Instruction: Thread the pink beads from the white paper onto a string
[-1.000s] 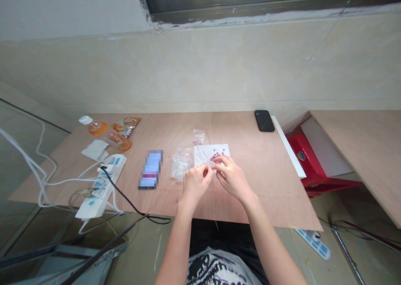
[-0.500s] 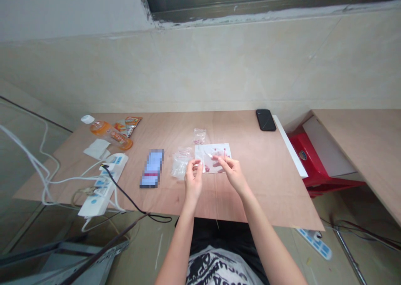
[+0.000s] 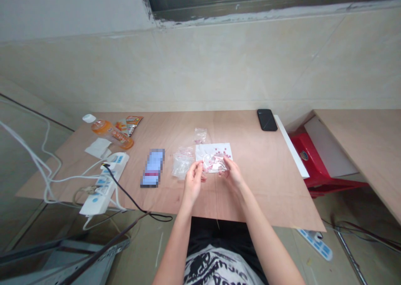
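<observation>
My left hand and my right hand are raised just above the wooden table, fingers pinched on the two ends of a small clear plastic bag with pink bits inside. Behind the bag lies a white sheet with several pink beads on it. A pile of empty clear bags lies just left of my left hand. Another small clear bag sits farther back.
A phone with a lit screen lies left of the bags. A white power strip with cables, a tissue, an orange drink bottle and a snack packet fill the left side. A black phone lies far right, red bin beyond.
My hands moved apart from over the white sheet and lifted a small clear bag, which is now stretched between them.
</observation>
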{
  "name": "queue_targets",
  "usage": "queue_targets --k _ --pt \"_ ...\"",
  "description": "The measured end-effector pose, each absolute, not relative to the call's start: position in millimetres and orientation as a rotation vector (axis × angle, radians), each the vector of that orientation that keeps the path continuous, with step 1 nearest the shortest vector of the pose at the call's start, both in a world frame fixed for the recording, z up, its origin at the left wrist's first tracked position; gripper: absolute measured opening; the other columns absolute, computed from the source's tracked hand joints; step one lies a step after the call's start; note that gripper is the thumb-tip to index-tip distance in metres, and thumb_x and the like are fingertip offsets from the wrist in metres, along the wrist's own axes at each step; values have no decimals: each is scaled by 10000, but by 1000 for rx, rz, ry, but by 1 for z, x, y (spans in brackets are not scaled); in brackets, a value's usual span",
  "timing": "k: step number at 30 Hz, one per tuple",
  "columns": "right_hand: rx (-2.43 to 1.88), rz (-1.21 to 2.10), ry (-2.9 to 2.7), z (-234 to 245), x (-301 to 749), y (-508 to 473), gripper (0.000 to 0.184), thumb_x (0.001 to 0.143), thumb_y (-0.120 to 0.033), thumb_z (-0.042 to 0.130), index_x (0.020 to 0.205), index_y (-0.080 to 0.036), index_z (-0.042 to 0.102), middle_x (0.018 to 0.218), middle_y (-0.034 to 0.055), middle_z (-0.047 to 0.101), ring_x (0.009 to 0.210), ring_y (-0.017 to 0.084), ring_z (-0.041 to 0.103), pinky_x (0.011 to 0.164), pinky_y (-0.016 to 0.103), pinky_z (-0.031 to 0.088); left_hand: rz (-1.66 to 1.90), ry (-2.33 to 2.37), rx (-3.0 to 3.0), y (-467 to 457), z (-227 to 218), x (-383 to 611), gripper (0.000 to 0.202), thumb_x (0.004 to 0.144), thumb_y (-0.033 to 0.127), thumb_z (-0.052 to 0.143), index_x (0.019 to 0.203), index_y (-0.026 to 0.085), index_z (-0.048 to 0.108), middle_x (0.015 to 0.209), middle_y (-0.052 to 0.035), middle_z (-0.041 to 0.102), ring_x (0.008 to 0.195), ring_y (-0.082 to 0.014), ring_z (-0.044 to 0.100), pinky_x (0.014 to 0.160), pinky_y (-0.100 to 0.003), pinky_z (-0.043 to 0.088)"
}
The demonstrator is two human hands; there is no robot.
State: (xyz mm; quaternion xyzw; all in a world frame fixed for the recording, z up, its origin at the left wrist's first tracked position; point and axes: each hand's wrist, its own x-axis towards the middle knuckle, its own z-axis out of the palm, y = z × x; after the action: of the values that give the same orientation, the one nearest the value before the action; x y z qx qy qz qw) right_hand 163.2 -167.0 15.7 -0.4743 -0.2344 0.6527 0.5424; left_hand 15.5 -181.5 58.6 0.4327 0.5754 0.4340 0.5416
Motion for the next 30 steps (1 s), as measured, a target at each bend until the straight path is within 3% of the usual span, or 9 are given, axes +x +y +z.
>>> queue_targets --k 4,9,19,30 --pt "-989 1667 -471 12 157 -166 348 815 -428 519 966 -152 666 715 42 644 374 56 372 312 174 318 1061 1310 1083 -182 68 15 472 786 540 535 1017 133 593 715 -20 598 544 -77 527 534 -190 455" --pt "-819 1751 -310 7 151 -167 276 810 -362 536 933 -152 666 529 -46 494 334 29 291 289 143 220 1099 1293 1088 -183 79 17 395 759 491 586 938 140 611 677 -6 591 573 -92 533 545 -194 442" --pt "-716 1853 -183 -3 137 -172 212 801 -320 530 841 -146 645 476 -62 457 315 24 278 281 125 197 1087 1276 1160 -182 77 18 299 764 422 580 638 159 517 513 59 428 491 -70 405 507 -187 344" --pt "-667 1877 -85 -14 126 -178 165 800 -301 533 804 -148 595 480 -72 451 316 23 295 273 114 195 1084 1288 1188 -181 71 16 237 755 333 551 605 172 464 492 70 384 471 -72 366 489 -197 295"
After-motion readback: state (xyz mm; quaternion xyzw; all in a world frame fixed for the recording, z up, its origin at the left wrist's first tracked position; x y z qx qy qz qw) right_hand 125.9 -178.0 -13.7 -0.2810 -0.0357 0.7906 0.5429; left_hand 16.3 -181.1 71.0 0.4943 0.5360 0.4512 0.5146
